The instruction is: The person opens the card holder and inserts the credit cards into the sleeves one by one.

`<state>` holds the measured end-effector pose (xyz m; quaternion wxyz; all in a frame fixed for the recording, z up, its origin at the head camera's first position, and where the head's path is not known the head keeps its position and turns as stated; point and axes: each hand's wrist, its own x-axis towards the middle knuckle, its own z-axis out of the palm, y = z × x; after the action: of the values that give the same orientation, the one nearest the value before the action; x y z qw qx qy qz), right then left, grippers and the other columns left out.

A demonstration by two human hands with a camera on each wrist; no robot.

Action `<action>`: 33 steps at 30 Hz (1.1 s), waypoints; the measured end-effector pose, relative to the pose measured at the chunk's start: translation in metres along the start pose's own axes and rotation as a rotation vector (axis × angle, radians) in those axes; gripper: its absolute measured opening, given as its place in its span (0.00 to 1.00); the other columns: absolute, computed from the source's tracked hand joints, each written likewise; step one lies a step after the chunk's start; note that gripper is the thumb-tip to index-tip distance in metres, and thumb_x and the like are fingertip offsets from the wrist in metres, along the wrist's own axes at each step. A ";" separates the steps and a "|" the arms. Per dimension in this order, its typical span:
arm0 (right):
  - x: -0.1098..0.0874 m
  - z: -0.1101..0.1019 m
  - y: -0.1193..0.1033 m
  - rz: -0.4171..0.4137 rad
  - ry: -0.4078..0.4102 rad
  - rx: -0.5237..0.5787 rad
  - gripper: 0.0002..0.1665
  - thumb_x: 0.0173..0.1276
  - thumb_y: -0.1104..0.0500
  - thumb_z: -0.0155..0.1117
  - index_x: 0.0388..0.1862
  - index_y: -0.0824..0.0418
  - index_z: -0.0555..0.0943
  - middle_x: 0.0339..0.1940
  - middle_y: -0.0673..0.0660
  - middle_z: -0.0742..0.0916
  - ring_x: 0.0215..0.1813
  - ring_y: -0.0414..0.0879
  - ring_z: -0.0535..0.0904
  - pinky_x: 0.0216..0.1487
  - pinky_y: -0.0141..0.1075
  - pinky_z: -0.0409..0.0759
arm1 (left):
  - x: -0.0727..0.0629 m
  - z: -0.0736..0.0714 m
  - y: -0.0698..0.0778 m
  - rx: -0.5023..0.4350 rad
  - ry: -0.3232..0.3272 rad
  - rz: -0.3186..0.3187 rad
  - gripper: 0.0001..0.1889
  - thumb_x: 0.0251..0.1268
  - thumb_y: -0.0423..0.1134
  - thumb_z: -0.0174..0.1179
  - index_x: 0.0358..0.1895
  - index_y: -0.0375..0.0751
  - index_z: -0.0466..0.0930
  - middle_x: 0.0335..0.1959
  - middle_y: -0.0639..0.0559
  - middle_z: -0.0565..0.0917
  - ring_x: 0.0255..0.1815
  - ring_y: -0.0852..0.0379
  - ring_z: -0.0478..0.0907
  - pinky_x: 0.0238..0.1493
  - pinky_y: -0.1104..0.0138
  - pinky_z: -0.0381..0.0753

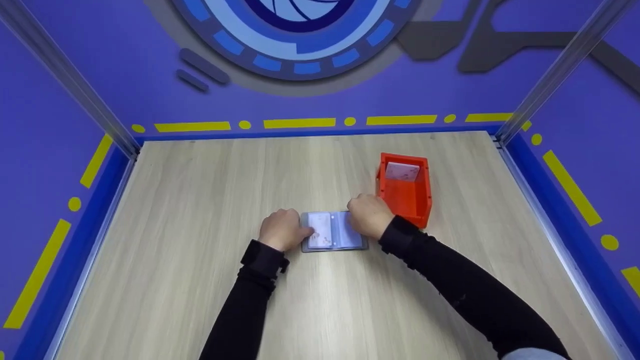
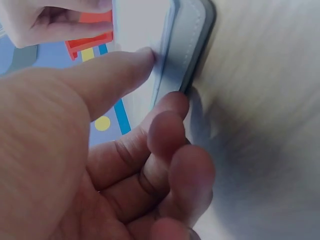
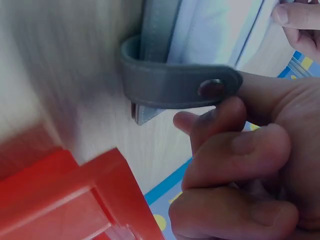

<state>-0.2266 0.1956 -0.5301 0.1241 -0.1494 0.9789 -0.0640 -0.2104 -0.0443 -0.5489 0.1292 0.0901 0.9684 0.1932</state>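
Note:
A small grey card holder (image 1: 343, 232) lies spread open on the table, with clear sleeves inside. A pale card (image 1: 320, 227) with a faint print shows in its left sleeve. At the left edge, my left hand (image 1: 281, 230) pinches the holder, the thumb on the sleeve and the fingers by the stitched cover (image 2: 186, 42). My right hand (image 1: 369, 216) is at the upper right corner and covers part of that side. In the right wrist view, its thumb and index finger hold the end of the grey strap (image 3: 160, 85) with a metal snap (image 3: 212, 88); the other fingers are curled.
Just right of the right hand stands a red open bin (image 1: 401, 196), with a pale printed card (image 1: 402, 171) leaning at its far end. The wooden table (image 1: 200, 190) is bounded by blue-purple panels (image 1: 310, 110) at the back and sides.

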 end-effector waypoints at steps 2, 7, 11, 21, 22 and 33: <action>0.000 0.001 0.000 0.009 -0.017 -0.008 0.12 0.80 0.59 0.65 0.48 0.66 0.90 0.34 0.60 0.85 0.35 0.54 0.78 0.41 0.44 0.76 | 0.001 0.000 0.001 -0.003 -0.006 0.001 0.28 0.69 0.56 0.75 0.18 0.50 0.68 0.20 0.56 0.71 0.24 0.55 0.69 0.26 0.61 0.66; 0.003 0.001 0.000 0.017 -0.026 -0.022 0.13 0.80 0.57 0.67 0.50 0.66 0.90 0.35 0.60 0.86 0.36 0.55 0.79 0.42 0.44 0.78 | 0.002 -0.002 0.001 -0.009 -0.022 -0.003 0.27 0.70 0.55 0.74 0.20 0.48 0.71 0.21 0.55 0.72 0.24 0.55 0.70 0.27 0.61 0.67; 0.005 0.005 0.002 -0.007 0.009 -0.018 0.11 0.80 0.60 0.65 0.48 0.65 0.90 0.34 0.60 0.87 0.34 0.54 0.78 0.41 0.44 0.78 | 0.001 -0.001 0.000 -0.016 -0.019 0.001 0.27 0.69 0.55 0.74 0.19 0.48 0.71 0.20 0.56 0.71 0.23 0.55 0.70 0.27 0.60 0.67; -0.002 0.011 0.005 -0.076 0.084 -0.036 0.12 0.79 0.63 0.61 0.41 0.66 0.90 0.29 0.60 0.86 0.32 0.53 0.77 0.37 0.44 0.76 | -0.002 0.002 0.000 -0.021 0.004 0.014 0.27 0.69 0.53 0.74 0.18 0.49 0.68 0.20 0.56 0.70 0.23 0.55 0.68 0.26 0.61 0.65; -0.003 0.010 0.005 -0.083 0.098 -0.034 0.12 0.80 0.63 0.61 0.40 0.65 0.90 0.29 0.60 0.86 0.31 0.52 0.77 0.37 0.44 0.76 | -0.002 0.003 0.000 -0.019 0.007 0.017 0.28 0.69 0.53 0.74 0.18 0.49 0.67 0.20 0.56 0.70 0.23 0.55 0.68 0.26 0.61 0.65; -0.004 -0.002 0.005 -0.086 0.156 0.082 0.11 0.78 0.57 0.69 0.43 0.62 0.93 0.30 0.55 0.90 0.33 0.50 0.80 0.42 0.43 0.84 | 0.001 0.001 -0.002 -0.028 -0.011 0.001 0.28 0.69 0.54 0.74 0.17 0.50 0.67 0.20 0.56 0.70 0.23 0.55 0.68 0.26 0.61 0.65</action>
<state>-0.2245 0.2017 -0.5284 0.0505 -0.1806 0.9748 -0.1209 -0.2110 -0.0453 -0.5507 0.1355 0.0896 0.9649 0.2061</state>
